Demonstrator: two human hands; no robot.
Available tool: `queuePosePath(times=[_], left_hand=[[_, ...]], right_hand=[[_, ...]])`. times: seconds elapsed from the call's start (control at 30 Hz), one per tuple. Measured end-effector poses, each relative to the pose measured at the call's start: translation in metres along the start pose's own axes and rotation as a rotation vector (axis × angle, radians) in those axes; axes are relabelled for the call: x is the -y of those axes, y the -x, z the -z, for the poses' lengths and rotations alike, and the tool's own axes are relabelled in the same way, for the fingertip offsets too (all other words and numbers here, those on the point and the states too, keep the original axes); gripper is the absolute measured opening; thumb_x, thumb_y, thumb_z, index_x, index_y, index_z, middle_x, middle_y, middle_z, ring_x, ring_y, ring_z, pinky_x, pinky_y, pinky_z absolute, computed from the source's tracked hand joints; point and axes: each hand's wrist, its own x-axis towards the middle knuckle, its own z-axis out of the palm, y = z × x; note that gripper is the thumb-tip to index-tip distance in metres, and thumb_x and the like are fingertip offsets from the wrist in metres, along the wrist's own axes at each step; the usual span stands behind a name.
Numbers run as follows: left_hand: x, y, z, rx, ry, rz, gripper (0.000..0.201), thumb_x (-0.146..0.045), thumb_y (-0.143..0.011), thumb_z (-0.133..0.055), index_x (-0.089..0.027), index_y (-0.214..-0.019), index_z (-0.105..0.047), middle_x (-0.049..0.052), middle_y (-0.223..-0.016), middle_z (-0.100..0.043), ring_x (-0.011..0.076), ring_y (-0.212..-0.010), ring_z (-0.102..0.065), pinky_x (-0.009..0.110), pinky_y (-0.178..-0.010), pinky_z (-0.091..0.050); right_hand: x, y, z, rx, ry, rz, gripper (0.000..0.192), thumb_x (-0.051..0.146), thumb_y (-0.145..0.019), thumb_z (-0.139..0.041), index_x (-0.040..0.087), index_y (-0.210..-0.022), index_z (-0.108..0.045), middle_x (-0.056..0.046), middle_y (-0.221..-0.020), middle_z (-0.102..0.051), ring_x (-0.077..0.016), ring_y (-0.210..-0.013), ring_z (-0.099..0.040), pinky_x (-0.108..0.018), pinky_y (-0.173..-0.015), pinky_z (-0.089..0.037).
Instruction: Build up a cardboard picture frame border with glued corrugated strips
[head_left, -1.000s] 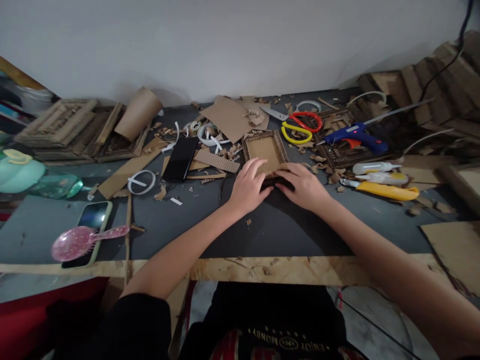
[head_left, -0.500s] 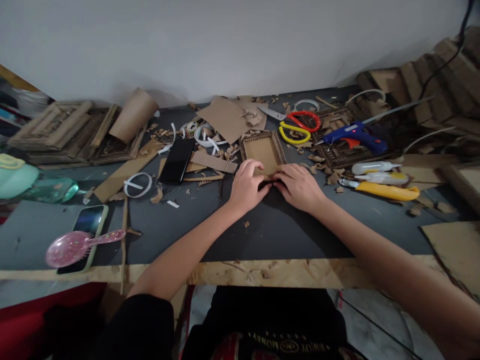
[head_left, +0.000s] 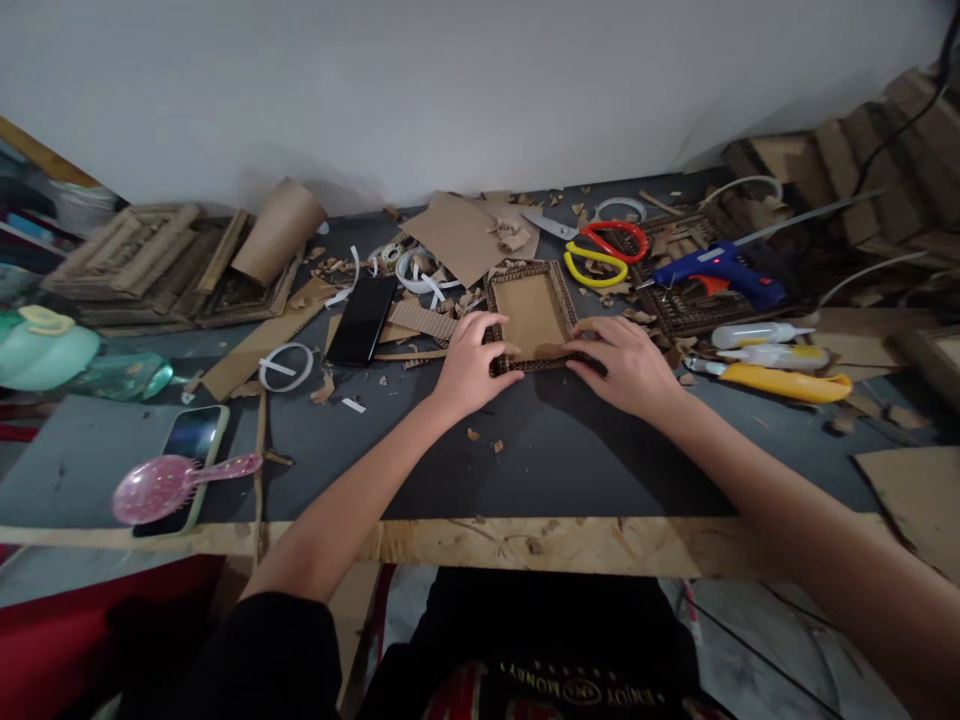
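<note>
A small cardboard picture frame (head_left: pixel 531 310) with a ridged border lies flat on the dark table (head_left: pixel 540 470) in front of me. My left hand (head_left: pixel 469 362) presses its near left corner with the fingers on the border. My right hand (head_left: pixel 628 364) presses the near right corner the same way. The near edge of the frame shows between the two hands. Both hands rest on the frame; neither lifts it.
Red and yellow scissors (head_left: pixel 600 252) and a blue glue gun (head_left: pixel 716 270) lie behind the frame; glue bottles (head_left: pixel 757 335) and a yellow knife (head_left: pixel 780 381) sit right. A black phone (head_left: pixel 362 318), tape ring (head_left: pixel 284 366), pink brush (head_left: pixel 176 484), stacked frames (head_left: pixel 150 265) and cardboard scraps lie left.
My hands have slid apart along the frame's near edge, from the middle out to its two corners. The frame has stayed in place.
</note>
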Motion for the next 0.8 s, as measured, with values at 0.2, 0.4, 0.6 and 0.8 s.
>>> queuePosePath(times=[0.2,0.4,0.6,0.8], left_hand=[[-0.001,0.004,-0.003,-0.035,0.007,-0.009,0.015,-0.038,-0.081,-0.082,-0.024,-0.082,-0.078,0.006,-0.098,-0.060,0.0273,-0.105,-0.057,0.054,-0.100,-0.051],[-0.009,0.002,-0.002,-0.045,-0.033,-0.017,0.010,-0.029,-0.082,-0.079,-0.022,-0.088,-0.077,0.010,-0.121,-0.060,0.0320,-0.123,-0.052,0.058,-0.108,-0.047],[-0.007,0.006,-0.003,-0.066,-0.009,-0.056,0.020,-0.037,-0.078,-0.085,-0.021,-0.086,-0.076,0.011,-0.119,-0.061,0.0326,-0.122,-0.053,0.058,-0.108,-0.046],[-0.005,0.010,-0.002,-0.089,-0.017,-0.118,0.014,-0.034,-0.086,-0.077,-0.022,-0.081,-0.075,0.009,-0.112,-0.063,0.0289,-0.117,-0.057,0.056,-0.108,-0.047]], right_hand=[[0.000,0.001,-0.004,-0.014,-0.018,-0.008,0.024,0.028,-0.097,-0.055,0.022,-0.095,-0.077,-0.011,-0.106,-0.070,-0.0259,-0.098,-0.063,-0.044,-0.087,-0.052],[0.000,0.001,-0.003,-0.007,-0.022,-0.009,0.025,0.029,-0.098,-0.054,0.021,-0.100,-0.077,-0.012,-0.111,-0.070,-0.0259,-0.097,-0.063,-0.044,-0.085,-0.052],[-0.004,0.009,-0.005,-0.027,0.000,-0.013,0.022,0.033,-0.096,-0.059,0.023,-0.103,-0.077,-0.010,-0.113,-0.069,-0.0256,-0.098,-0.063,-0.044,-0.087,-0.052],[-0.004,0.010,-0.006,-0.053,0.014,-0.016,0.023,0.032,-0.097,-0.057,0.024,-0.097,-0.079,-0.011,-0.107,-0.071,-0.0271,-0.098,-0.064,-0.045,-0.084,-0.053]])
